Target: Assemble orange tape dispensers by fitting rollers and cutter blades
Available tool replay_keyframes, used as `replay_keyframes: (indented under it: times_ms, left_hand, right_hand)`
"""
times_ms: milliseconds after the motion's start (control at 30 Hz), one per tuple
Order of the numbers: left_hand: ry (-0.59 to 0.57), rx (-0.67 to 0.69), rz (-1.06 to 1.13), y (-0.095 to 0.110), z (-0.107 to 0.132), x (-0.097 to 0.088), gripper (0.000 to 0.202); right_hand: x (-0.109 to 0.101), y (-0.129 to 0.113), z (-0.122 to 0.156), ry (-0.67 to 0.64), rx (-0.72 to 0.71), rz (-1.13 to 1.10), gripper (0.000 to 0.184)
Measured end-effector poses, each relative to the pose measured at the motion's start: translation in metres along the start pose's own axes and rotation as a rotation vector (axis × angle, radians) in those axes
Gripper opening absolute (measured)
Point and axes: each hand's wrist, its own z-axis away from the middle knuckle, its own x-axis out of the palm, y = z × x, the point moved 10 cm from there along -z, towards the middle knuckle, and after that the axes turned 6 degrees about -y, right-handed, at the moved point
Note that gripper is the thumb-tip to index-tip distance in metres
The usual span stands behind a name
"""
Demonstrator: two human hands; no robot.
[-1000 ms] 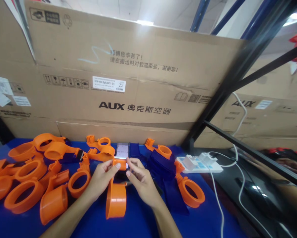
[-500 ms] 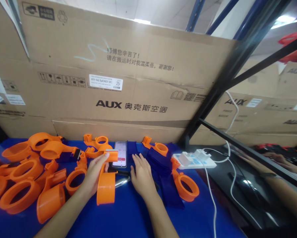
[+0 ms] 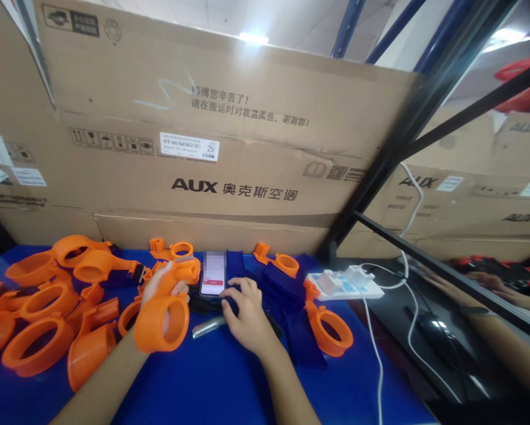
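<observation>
My left hand [image 3: 161, 289] is closed around an orange plastic ring part [image 3: 163, 321] with a short handle, held tilted above the blue table [image 3: 221, 383]. My right hand [image 3: 242, 313] rests on the table just below a phone [image 3: 213, 273] with a lit screen. Its fingers are curled around a small dark blue piece [image 3: 230, 302]. A silver pen-like tool [image 3: 208, 326] lies between my hands.
Many orange ring parts [image 3: 39, 330] are piled at the left. Dark blue parts [image 3: 287, 289] and another orange ring [image 3: 331, 330] lie to the right. A white power strip [image 3: 344, 283] with a cable sits further right. Large cardboard boxes [image 3: 229, 147] wall off the back.
My left hand turned the orange ring part so its opening faces me and moved it left. My right hand came off that part, dropped to the table and curled onto a dark blue piece.
</observation>
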Motion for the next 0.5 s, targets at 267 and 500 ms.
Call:
replay_keyframes:
  times_ms: [267,500]
  left_hand:
    - [-0.101,-0.068,0.275,-0.005,0.002,0.012,0.047]
    - [-0.046,-0.059,0.279,-0.001,0.001,0.007,0.043]
  right_hand:
    - [0.027,-0.028,0.009,-0.328,-0.114,0.014,0.028]
    - [0.024,-0.021,0.007,-0.266,-0.089,0.013,0.015]
